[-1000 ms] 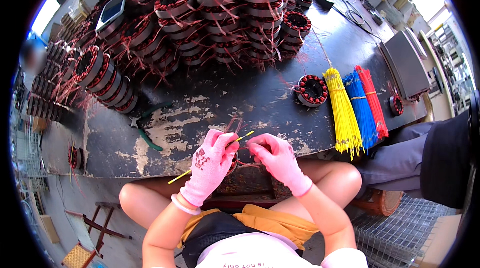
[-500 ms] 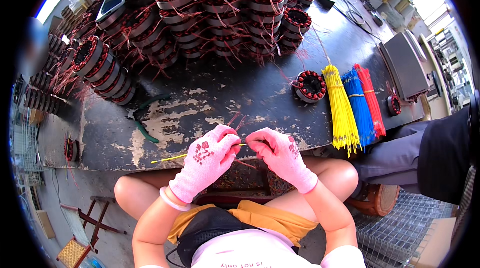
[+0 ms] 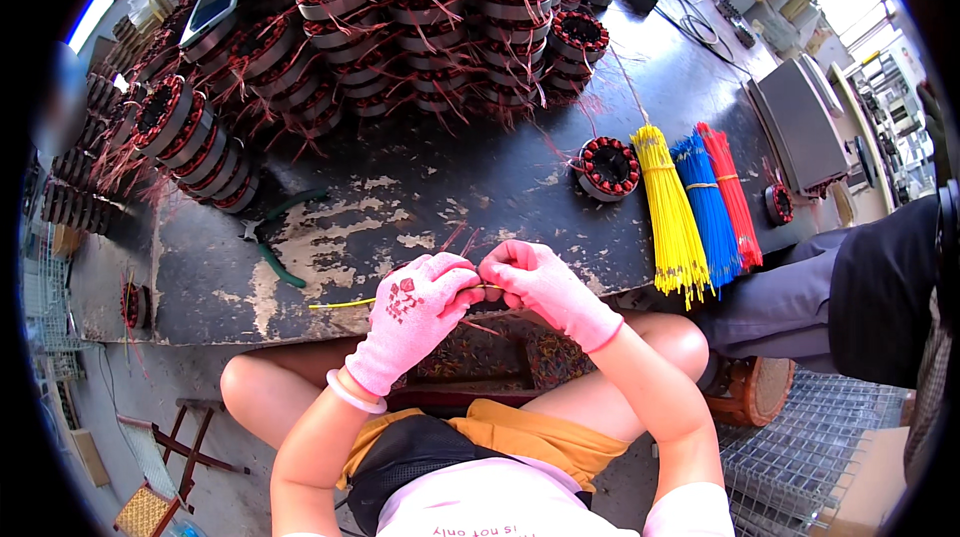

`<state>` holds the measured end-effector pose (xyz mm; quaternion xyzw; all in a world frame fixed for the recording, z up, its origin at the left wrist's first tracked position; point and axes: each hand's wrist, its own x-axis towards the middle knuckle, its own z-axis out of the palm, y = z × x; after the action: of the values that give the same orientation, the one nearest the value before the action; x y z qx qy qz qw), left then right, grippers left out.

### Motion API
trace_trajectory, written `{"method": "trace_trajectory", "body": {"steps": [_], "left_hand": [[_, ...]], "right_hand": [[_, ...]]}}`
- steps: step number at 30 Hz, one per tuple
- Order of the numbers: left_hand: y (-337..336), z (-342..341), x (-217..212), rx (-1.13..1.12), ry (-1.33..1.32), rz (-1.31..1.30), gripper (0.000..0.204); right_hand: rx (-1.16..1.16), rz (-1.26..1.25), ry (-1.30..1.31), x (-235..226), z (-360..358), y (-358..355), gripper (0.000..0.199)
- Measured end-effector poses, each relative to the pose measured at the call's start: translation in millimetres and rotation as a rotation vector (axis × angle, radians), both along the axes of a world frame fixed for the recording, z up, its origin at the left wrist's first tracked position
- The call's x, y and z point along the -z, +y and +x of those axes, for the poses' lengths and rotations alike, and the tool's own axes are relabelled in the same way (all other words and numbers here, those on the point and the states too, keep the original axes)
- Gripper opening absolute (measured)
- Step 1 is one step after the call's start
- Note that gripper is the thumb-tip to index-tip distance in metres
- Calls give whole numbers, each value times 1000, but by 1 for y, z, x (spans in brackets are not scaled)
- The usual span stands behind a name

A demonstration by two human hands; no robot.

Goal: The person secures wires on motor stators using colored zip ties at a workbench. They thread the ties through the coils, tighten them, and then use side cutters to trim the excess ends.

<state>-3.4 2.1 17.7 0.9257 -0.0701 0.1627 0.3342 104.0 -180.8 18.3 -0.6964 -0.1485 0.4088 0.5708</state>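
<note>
My left hand (image 3: 415, 305), in a pink glove, is closed on a thin yellow wire (image 3: 340, 306). One end of the wire sticks out to the left over the table edge area. My right hand (image 3: 545, 292), also gloved in pink, pinches close beside the left, where a short bit of yellow shows between the fingertips. Thin reddish wires (image 3: 457, 236) poke out around the hands; what they belong to is mostly hidden. Beyond my right hand, a single stator (image 3: 607, 169) with red-and-black windings stands on the table.
Yellow (image 3: 668, 217), blue (image 3: 712, 212) and red (image 3: 733, 199) wire bundles lie to the right. Green-handled pliers (image 3: 268, 255) rest at left on the worn black table (image 3: 450, 172). Tall stacks of stators (image 3: 425, 17) fill the back. A person's dark-clothed leg (image 3: 790, 282) is at right.
My right hand has turned and risen slightly, its fingertips now nearer the left hand's. The left hand keeps hold of the yellow wire. The whole view has shifted a little.
</note>
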Motion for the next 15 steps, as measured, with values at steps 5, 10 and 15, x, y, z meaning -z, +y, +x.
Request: {"method": "trace_trajectory", "body": {"steps": [5,10,15], "left_hand": [[1,-3,0,-37,12,-1,16],[1,0,2,-18,30,-30,15],[4,-1,2,14,30,-12,14]], "right_hand": [[3,-117,-697,-12,-20,-11,33],[-92,-128,-1411,11,-25,-7,36],[-160,-6,74,3,-7,-5,19]]}}
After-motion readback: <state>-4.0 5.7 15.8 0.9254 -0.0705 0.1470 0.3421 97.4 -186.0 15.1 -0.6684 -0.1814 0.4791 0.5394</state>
